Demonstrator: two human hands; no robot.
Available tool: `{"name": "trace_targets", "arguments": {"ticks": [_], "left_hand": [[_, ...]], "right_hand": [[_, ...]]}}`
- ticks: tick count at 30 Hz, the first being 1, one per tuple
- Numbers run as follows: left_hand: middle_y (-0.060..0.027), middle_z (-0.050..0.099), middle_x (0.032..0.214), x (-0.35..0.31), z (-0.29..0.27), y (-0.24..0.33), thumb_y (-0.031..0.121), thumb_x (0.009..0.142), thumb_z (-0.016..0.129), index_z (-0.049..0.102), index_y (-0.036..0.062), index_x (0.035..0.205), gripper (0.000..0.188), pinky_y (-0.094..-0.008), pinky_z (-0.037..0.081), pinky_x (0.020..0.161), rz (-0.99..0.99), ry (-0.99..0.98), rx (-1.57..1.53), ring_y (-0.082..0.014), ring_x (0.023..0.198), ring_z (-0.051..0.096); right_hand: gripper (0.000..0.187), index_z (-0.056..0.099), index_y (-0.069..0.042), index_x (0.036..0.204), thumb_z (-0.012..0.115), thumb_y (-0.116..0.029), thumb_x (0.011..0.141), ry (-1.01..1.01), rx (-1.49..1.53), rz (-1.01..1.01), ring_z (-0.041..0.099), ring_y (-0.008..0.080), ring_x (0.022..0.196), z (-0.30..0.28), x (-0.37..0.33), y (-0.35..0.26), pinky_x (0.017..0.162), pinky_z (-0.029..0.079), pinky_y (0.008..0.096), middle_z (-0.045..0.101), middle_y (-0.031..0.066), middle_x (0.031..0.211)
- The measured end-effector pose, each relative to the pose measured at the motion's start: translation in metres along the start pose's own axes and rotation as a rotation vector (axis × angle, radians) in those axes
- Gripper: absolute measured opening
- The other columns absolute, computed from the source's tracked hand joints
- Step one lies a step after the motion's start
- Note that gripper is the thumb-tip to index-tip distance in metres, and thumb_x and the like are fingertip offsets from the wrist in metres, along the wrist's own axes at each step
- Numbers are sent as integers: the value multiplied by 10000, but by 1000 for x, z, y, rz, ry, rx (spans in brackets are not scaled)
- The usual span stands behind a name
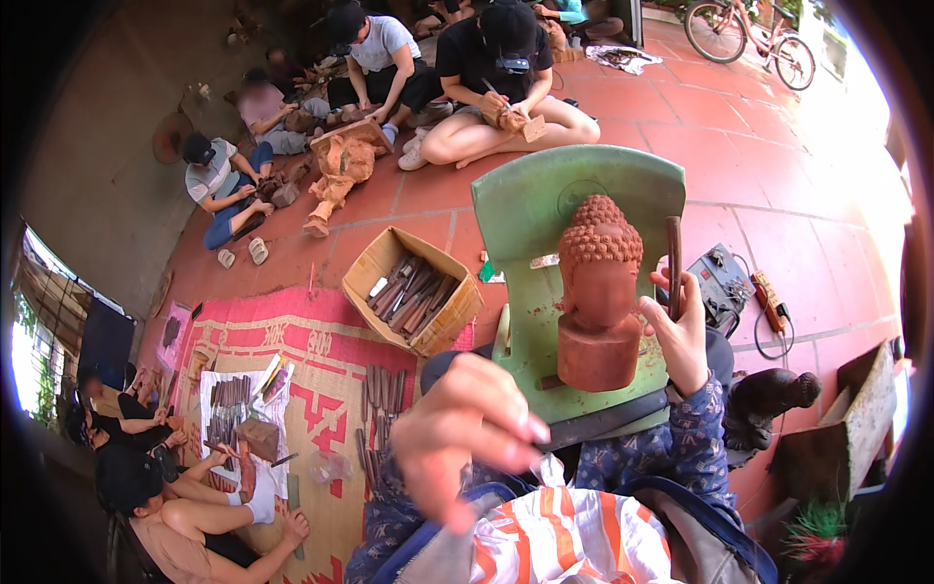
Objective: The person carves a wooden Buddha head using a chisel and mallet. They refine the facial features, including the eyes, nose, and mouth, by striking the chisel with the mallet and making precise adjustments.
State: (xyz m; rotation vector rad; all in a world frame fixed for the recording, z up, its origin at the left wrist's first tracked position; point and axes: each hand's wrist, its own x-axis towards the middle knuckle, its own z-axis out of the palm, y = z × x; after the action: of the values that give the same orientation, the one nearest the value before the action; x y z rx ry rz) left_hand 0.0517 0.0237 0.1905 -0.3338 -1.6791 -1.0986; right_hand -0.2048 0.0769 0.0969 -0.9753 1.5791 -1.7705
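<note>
1. On the green chair stood a carved head, probably heavy and stiff; its curls looked chip-prone, its plain base the safer hold.
2. Right hand: grasped a dark stick.
3. Left hand: blurred, fingers bent; contents could not be told.
4. Round mark, chair back: was too faint to read.

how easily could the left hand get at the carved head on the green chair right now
Probably yes, fairly easily: the left hand is near the carved head, whose left side looks unblocked; the right hand, holding a dark stick, is at the opposite side.
</note>
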Motion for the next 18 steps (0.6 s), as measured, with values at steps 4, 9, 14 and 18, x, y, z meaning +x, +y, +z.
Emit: {"name": "trace_targets", "arguments": {"ticks": [4,9,14,18], "left_hand": [[8,628,974,33,32,36,358,900,599,693,163,917,217,-381,385,839,117,-31,-310,-183,1023,479],[51,577,894,14,62,50,251,888,581,644,161,864,113,-383,395,814,128,178,-243,-154,953,507],[102,606,958,31,81,35,297,867,639,722,221,905,119,-401,368,848,312,258,-222,-147,1021,486],[101,600,943,25,58,41,286,851,662,712,230,858,76,-413,369,835,249,61,-211,-135,1001,485]], "right_hand": [[421,407,-12,1234,608,-63,868,59,11,-37,509,37,668,-6,-12,-12,584,441,174,561,114,1173],[408,412,-12,1223,606,-59,867,52,47,-16,504,36,649,-7,-20,-8,578,432,176,565,111,1167],[410,412,-15,1216,621,-68,867,21,71,1,522,37,665,-8,-21,-5,586,449,176,551,106,1171],[432,407,-24,1215,654,-95,869,-5,126,15,559,35,750,-11,-23,-3,608,491,183,526,100,1184]]}}
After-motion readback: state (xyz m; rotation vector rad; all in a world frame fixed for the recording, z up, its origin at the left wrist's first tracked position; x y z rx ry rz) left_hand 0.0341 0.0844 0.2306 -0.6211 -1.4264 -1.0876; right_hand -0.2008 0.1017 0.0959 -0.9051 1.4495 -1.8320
